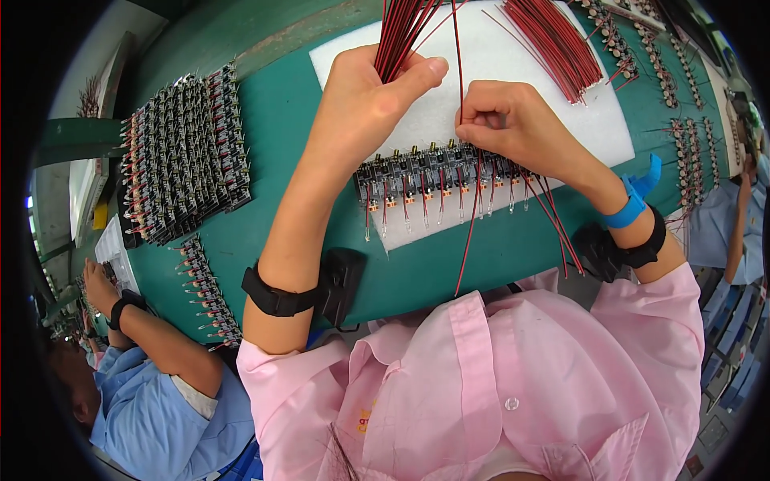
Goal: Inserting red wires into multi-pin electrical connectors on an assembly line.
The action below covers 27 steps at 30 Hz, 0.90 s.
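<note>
My left hand (357,96) is closed round a bundle of thin red-and-black wires (401,36), raised above a white foam sheet (605,132). Between the thumb and finger of my right hand (517,120) is a single red-and-black wire (459,60), running upward. Just below that hand lies a strip of small black circuit boards (433,178) with brass-coloured parts and clear-tipped leads along its near edge. Several longer wires (468,240) trail from the strip toward me. My right fingertips sit over its far edge; whether the wire touches a board cannot be made out.
A loose pile of red-and-black wires (553,48) lies on the foam's far right. Stacked board strips (188,152) and a separate strip (208,297) occupy the green table's (281,152) left side. More strips (694,156) lie right. Blue-shirted people (168,409) work at both sides.
</note>
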Motion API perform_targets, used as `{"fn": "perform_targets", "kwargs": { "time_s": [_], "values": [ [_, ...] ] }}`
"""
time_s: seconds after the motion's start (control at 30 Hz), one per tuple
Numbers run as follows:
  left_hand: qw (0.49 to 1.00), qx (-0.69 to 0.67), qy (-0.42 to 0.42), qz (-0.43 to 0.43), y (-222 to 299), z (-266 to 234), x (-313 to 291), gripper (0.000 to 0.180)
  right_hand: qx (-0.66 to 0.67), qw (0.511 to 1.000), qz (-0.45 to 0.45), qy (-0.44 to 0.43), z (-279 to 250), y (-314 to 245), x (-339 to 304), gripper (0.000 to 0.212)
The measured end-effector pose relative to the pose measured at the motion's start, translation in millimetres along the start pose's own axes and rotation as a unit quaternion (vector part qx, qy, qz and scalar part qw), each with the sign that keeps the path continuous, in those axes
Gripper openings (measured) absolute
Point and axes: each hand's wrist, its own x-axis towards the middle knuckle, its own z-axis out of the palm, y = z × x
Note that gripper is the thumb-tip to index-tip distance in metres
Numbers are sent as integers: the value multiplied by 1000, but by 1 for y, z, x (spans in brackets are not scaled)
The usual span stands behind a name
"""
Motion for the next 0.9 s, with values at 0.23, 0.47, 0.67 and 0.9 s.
{"fn": "perform_targets", "kwargs": {
  "time_s": [0.23, 0.47, 0.67, 0.9],
  "values": [
    [999, 25, -2, 38, -4, 1, 2, 27, -71, 994, -83, 14, 0, 0, -2, 8],
    [956, -289, 16, -38, -7, -12, 6, 28, -193, 961, -197, -16, -5, -9, -7, 12],
    [893, -440, 66, -75, -10, -5, 9, 26, -337, 916, -213, -45, -7, -23, -17, 19],
    [835, -533, -131, -27, -23, -19, 10, 28, -369, 905, -203, -58, -11, -33, -15, 18]
  ]
}}
